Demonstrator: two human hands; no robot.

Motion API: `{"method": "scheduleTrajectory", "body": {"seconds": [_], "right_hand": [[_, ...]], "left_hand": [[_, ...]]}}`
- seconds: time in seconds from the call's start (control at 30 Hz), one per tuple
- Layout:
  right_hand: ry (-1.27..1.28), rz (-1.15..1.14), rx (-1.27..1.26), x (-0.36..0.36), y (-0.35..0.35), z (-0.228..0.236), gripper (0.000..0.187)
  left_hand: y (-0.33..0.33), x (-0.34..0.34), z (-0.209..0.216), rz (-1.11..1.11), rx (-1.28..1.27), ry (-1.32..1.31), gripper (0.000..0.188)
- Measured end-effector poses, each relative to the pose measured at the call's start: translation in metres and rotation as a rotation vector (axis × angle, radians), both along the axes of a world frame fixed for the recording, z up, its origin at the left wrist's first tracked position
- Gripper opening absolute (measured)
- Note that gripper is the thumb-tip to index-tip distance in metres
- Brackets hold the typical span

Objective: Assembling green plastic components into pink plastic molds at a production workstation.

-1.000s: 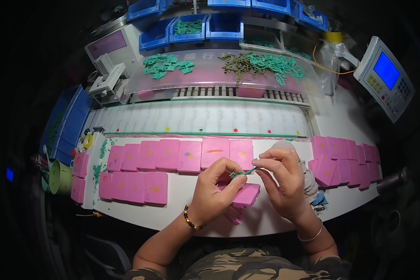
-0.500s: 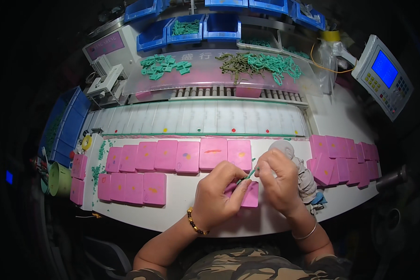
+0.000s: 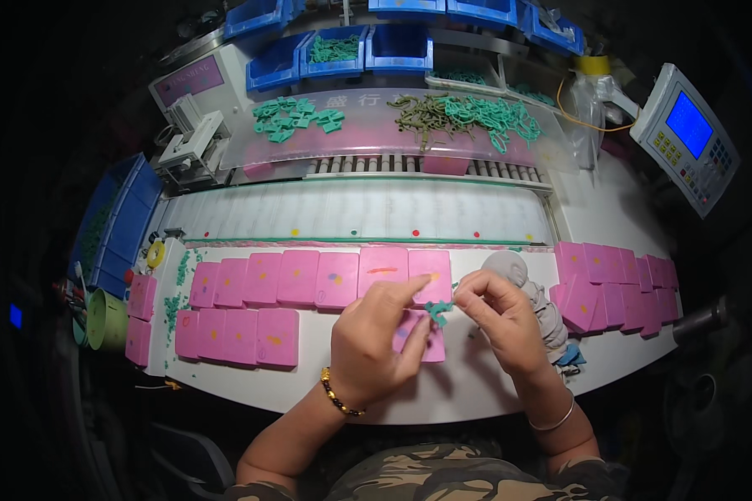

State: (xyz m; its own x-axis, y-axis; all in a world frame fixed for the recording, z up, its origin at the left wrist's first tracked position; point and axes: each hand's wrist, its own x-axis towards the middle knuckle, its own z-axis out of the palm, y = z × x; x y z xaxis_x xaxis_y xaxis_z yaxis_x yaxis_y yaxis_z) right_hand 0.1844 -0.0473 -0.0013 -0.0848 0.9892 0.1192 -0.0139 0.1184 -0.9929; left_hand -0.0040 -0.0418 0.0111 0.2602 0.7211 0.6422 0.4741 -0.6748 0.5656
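A small, irregular green piece (image 3: 437, 313) lies at the fingertips of my left hand (image 3: 374, 338), over a pink block (image 3: 433, 346). The left thumb and index finger are spread apart beside the piece. Whether it rests on the block or hangs just above it, I cannot tell. Close by on the right, my right hand (image 3: 507, 321) is closed in a pinch, its fingertips apart from the green piece. What the pinch holds, if anything, is too small to make out. My left hand partly covers the pink block.
Pink blocks (image 3: 296, 280) stand in rows at left, with more stacked at right (image 3: 614, 305). Pale cloth (image 3: 547, 321) lies beside my right hand. Green pieces (image 3: 493, 121) lie on a clear shelf (image 3: 368, 150) behind the white strip (image 3: 351, 209). A keypad display (image 3: 689, 134) stands at right.
My hands have moved apart, and the left fingers have opened. The thin green strip between them is no longer seen; a wider green piece shows there. The pink block below has shifted slightly left.
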Motion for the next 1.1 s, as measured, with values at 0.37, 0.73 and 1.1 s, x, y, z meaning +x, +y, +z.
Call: {"method": "scheduleTrajectory", "body": {"seconds": [0.37,0.73,1.1], "right_hand": [[-0.161,-0.114,0.155,0.003,-0.001,-0.004,0.005],[-0.196,-0.093,0.112,0.004,-0.005,-0.003,0.004],[-0.151,-0.083,0.093,0.003,-0.005,-0.006,0.004]], "left_hand": [[-0.007,-0.01,-0.014,-0.241,-0.682,-0.299,0.023],[-0.009,-0.006,-0.012,-0.195,-0.668,-0.34,0.023],[-0.009,-0.003,-0.007,-0.135,-0.437,-0.305,0.018]]}}
